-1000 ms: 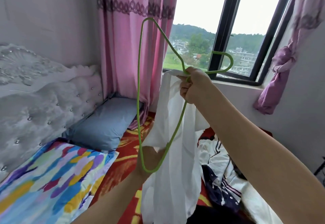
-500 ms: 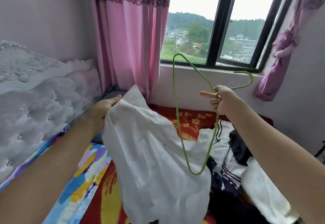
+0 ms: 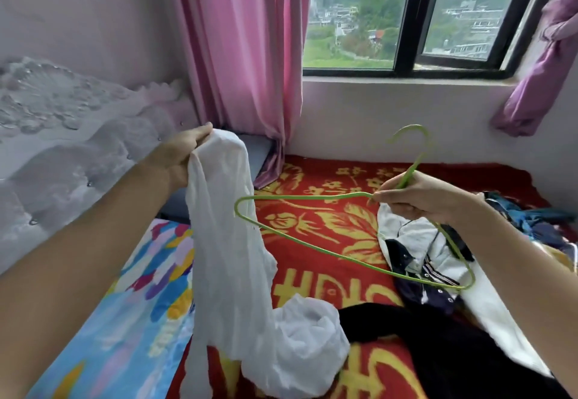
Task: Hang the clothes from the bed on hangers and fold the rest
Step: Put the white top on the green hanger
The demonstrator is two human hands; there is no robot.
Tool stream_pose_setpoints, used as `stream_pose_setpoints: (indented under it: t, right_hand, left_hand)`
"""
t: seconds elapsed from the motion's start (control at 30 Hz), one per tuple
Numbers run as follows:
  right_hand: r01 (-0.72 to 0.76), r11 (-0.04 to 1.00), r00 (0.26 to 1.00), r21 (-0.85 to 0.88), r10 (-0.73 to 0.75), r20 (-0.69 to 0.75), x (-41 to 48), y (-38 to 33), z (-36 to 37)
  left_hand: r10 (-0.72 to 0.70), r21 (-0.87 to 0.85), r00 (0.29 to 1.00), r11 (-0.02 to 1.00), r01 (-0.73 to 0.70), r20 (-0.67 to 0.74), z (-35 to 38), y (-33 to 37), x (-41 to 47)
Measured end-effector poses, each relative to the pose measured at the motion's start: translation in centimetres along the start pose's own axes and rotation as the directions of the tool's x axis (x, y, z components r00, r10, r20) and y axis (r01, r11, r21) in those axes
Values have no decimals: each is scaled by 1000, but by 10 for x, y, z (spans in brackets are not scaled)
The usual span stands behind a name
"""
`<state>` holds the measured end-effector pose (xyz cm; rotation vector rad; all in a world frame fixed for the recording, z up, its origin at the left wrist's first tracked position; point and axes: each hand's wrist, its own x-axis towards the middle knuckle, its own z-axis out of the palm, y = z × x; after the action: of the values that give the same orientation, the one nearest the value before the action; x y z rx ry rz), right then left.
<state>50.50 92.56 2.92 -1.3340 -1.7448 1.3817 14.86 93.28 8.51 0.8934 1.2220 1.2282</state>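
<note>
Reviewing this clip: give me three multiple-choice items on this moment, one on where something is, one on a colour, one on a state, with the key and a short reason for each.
1. Where is the hanger?
A. In the right hand
B. Lying on the pillow
C. Hooked on the window frame

2. What colour is the garment held in the left hand?
A. Black
B. White
C. Blue

3. What is the state of that garment in relation to the hanger?
A. Fully hung on it
B. Not on it yet
C. Folded flat on the bed

Key:
1. A: the right hand grips the hanger just below its hook, holding it over the bed.
2. B: the white garment hangs from the left hand.
3. B: the garment droops from the hand beside the hanger, its lower end bunched on the bed, with no part threaded over the wire.
</note>
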Motion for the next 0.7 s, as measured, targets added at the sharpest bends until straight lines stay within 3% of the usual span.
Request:
stream_pose_setpoints:
  t: [0.07, 0.2, 0.37, 0.43, 0.47, 0.5, 0.53, 0.57, 0.6, 0.63, 0.7]
  right_hand:
    - [-26, 995, 999, -99, 24, -22, 5, -5, 20]
    - [11, 998, 986, -58, -21, -165, 17, -22, 71]
    - [159, 987, 942, -29, -160, -296, 23, -40, 107]
    - [205, 974, 928, 93, -164, -334, 20, -49, 99]
    - [232, 958, 928, 168, -166, -334, 18, -53, 92]
    - [260, 938, 928, 230, -176, -329, 15, -58, 86]
    - [283, 918, 928, 278, -189, -320, 12, -62, 80]
    - [301, 903, 928, 307, -203, -312, 9, -66, 77]
    - [314, 894, 927, 319, -216, -307, 6, -70, 75]
    - [319, 892, 927, 321, -223, -303, 4, -73, 74]
    - [325, 887, 926, 327, -228, -301, 1, -79, 72]
  left_hand:
    - [18, -12, 1000, 1000, -18, 16, 11, 2, -5]
    - [25, -65, 996, 998, -20, 86, 41, 0, -23]
    - [91, -93, 984, 993, -78, 155, 55, 6, -46]
    - [242, 78, 955, 963, -258, 169, 49, 13, -53]
    - [392, 333, 904, 840, -427, 172, 43, 14, -54]
    - [543, 614, 812, 572, -543, 213, 37, 15, -55]
    - [662, 806, 700, 243, -540, 269, 34, 16, -53]
    - [746, 886, 586, -13, -464, 317, 32, 18, -50]
    - [794, 898, 485, -165, -408, 366, 33, 20, -48]
    - [810, 899, 434, -241, -365, 393, 36, 23, -45]
    - [812, 910, 432, -276, -310, 393, 45, 29, -40]
